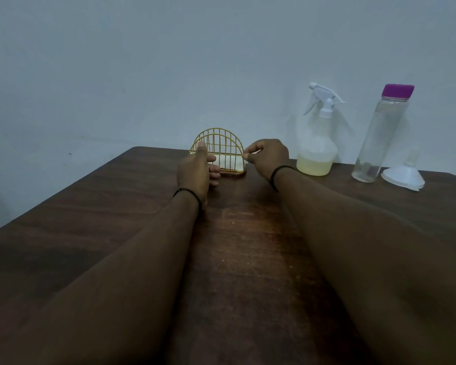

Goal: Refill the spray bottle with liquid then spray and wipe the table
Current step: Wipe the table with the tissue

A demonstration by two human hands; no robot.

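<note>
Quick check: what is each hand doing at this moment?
Left hand: grips the left side of the gold wire napkin holder.
Right hand: fingers curled at the holder's right edge, seemingly pinching a white napkin.

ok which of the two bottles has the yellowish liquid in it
The spray bottle with the white trigger head, the one nearer the hands. The taller clear bottle with the magenta cap looks practically empty.

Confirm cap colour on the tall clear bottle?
Magenta-pink cap on the clear bottle, seen in the head view.
</note>
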